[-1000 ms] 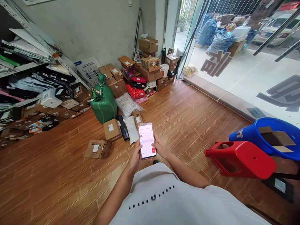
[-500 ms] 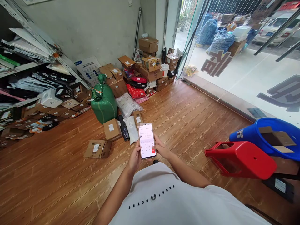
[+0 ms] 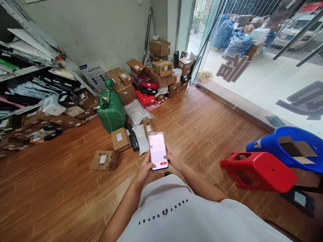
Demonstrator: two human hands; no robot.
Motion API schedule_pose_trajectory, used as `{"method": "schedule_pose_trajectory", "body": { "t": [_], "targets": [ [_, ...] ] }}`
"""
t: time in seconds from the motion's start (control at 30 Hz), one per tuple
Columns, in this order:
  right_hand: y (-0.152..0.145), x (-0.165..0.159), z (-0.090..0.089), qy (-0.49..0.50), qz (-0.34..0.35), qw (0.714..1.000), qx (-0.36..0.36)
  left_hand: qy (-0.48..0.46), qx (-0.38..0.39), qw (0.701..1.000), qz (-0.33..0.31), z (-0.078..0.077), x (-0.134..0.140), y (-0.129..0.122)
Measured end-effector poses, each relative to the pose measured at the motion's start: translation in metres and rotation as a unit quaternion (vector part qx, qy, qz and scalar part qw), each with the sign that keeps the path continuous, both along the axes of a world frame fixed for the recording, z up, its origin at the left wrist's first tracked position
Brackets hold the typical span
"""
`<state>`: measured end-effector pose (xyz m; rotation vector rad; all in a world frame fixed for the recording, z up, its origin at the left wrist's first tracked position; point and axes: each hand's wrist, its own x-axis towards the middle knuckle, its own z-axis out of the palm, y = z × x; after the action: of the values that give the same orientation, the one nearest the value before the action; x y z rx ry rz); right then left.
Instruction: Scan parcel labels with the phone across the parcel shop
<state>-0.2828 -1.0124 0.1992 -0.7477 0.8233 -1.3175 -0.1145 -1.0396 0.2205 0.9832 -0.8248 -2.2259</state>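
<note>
A smartphone (image 3: 158,153) with a lit, pinkish-white screen is held upright in front of my white shirt. Near the bottom of the screen shows a red button. My left hand (image 3: 144,170) grips the phone's left side, its thumb over the lower left corner of the screen. On the right edge, my right hand (image 3: 174,159) closes around the phone with its thumb at the screen. The fingers behind the phone are hidden. Just beyond it on the wood floor lie a white plastic parcel (image 3: 141,139), a black wrapped parcel (image 3: 132,137) and a small cardboard box (image 3: 148,127).
A green sack (image 3: 111,112) stands by stacked cardboard boxes (image 3: 161,79) along the wall. Shelves of parcels (image 3: 30,90) are at left. On the right are a red plastic stool (image 3: 267,171), a blue tub (image 3: 264,143) and a glass front (image 3: 234,77).
The number keypad on the phone screen has gone, and a wide red button shows near the bottom. My left thumb has moved down to the lower left of the screen.
</note>
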Motion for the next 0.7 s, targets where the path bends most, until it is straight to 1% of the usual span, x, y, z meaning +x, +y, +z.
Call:
{"method": "schedule_pose_trajectory", "body": {
  "t": [0.07,0.17,0.27,0.33,0.4,0.47,0.5,0.57,0.63,0.7],
  "targets": [
    [-0.001,0.002,0.001,0.006,-0.013,1.0,0.013,0.004,-0.003,1.0,0.007,-0.003,0.0,-0.001],
    [-0.003,0.005,0.004,0.017,-0.036,0.999,0.032,0.052,-0.002,0.999,-0.003,-0.006,-0.001,-0.004],
    [-0.005,0.006,0.005,0.029,-0.045,0.998,0.034,0.067,0.001,0.998,-0.003,-0.005,-0.001,-0.006],
    [-0.006,0.004,0.005,0.034,-0.034,0.998,0.027,0.059,0.009,0.998,-0.004,-0.002,0.0,-0.007],
    [-0.008,0.002,0.002,0.032,-0.013,0.999,0.013,0.054,0.013,0.998,-0.02,0.001,0.0,-0.009],
    [-0.009,0.0,-0.002,0.012,0.007,1.0,0.01,0.061,0.013,0.997,-0.041,-0.001,0.0,-0.012],
    [-0.009,-0.001,-0.004,-0.007,0.01,1.0,0.018,0.068,0.014,0.996,-0.057,-0.005,-0.001,-0.016],
    [-0.01,-0.001,-0.01,-0.058,-0.005,0.997,0.052,0.076,0.02,0.993,-0.094,-0.021,-0.001,-0.025],
    [-0.009,-0.002,-0.017,-0.1,-0.035,0.99,0.098,0.051,0.029,0.991,-0.12,-0.047,0.0,-0.036],
    [-0.008,-0.004,-0.023,-0.127,-0.066,0.98,0.139,-0.015,0.034,0.995,-0.098,-0.073,0.006,-0.044]
  ]
}}
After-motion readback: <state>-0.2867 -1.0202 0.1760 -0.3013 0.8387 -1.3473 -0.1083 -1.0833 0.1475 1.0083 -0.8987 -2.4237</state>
